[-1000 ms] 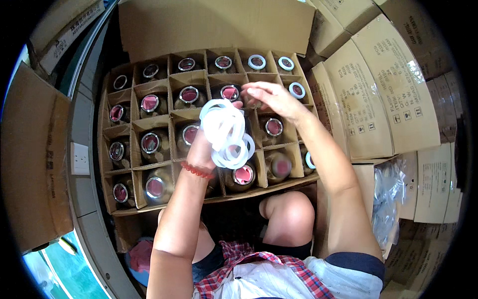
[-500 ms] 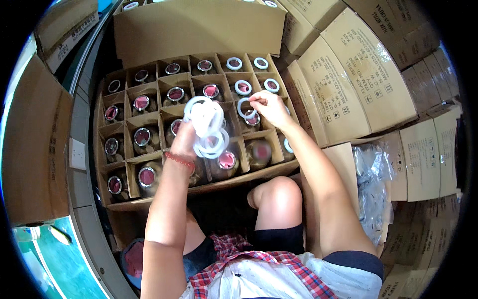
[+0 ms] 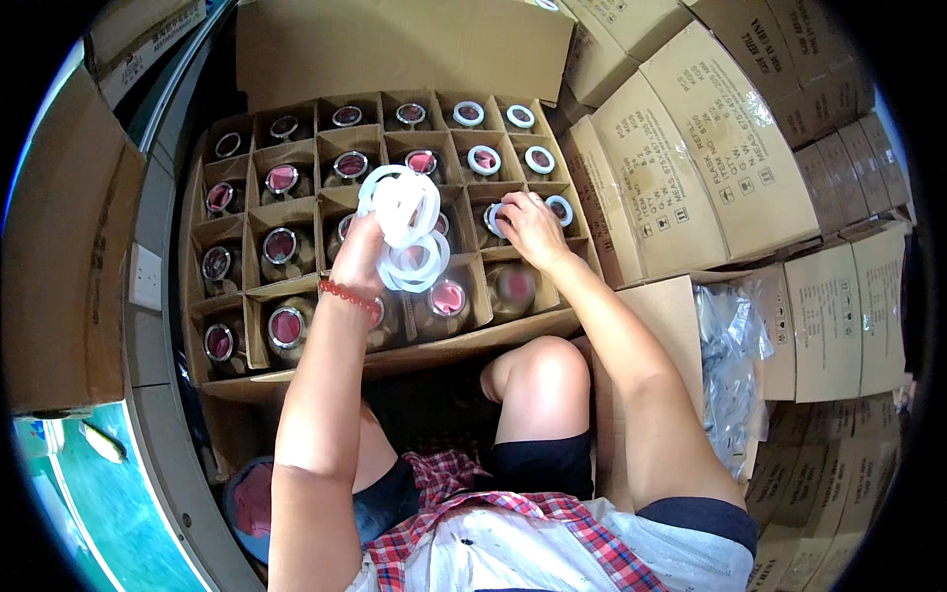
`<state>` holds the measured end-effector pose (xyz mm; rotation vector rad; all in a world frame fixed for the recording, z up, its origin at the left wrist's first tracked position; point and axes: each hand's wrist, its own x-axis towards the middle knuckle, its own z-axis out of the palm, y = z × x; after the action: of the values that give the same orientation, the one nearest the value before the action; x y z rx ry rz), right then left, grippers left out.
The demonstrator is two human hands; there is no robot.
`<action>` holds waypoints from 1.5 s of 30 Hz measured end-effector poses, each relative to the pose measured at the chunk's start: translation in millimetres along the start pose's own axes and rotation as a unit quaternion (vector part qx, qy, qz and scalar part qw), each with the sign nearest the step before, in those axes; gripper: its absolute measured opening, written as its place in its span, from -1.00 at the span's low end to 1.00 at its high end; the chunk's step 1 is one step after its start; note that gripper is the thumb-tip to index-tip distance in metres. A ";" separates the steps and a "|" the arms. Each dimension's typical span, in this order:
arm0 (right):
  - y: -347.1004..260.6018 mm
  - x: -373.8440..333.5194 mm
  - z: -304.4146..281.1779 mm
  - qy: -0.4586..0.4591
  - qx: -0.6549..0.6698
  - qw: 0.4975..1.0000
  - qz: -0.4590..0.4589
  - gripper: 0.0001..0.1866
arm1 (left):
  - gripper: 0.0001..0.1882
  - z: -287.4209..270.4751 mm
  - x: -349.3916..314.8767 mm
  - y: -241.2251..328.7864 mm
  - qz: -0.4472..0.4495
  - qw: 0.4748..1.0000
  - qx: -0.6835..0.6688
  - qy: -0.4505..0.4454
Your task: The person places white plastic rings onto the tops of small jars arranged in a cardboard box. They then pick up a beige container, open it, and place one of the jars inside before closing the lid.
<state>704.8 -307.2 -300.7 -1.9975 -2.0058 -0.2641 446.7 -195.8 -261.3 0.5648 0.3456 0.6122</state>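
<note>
A divided cardboard carton point(image 3: 326, 372) in front of me holds several glass flask liners point(image 3: 279, 245) with round mouths, many showing pink inside. A bunch of loose white rings point(image 3: 412, 259) hangs from my left hand point(image 3: 357, 255), whose fingers are closed on them above the carton's middle. On the right side, my right hand point(image 3: 535, 233) pinches a single white ring point(image 3: 492, 219) at the mouth of one liner. My fingers hide part of that mouth. White rings point(image 3: 483, 160) sit on several liner mouths in the two right-hand columns.
The carton's raised flap point(image 3: 404, 49) stands at the far side. Stacked cartons point(image 3: 725, 148) rise on the right, beside an open box with clear plastic bags point(image 3: 730, 365). A tall cardboard box point(image 3: 74, 257) and a wall socket point(image 3: 146, 276) are at the left.
My right hand has lowered its ring onto the liner mouth, moving slightly down and right. My left hand stays in nearly the same place with its bunch.
</note>
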 end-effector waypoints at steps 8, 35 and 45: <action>-5.2 9.6 8.0 -0.018 0.039 0.995 0.093 -0.84 | -0.71 2.2 -11.1 0.7 0.009 1.000 -0.005 -0.003; -194.6 -132.6 -81.1 -0.105 0.824 0.472 0.295 -0.69 | -0.66 -14.8 -170.0 -121.7 -0.020 0.998 -0.041 0.045; -188.5 -140.4 -119.6 -0.025 0.847 0.455 0.272 -0.70 | -0.59 -12.1 -170.9 -112.9 0.029 0.999 -0.041 0.001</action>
<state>525.1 -482.9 -220.6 -0.8644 -0.4741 1.3724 359.5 -373.9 -313.8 0.4962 0.3060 0.6802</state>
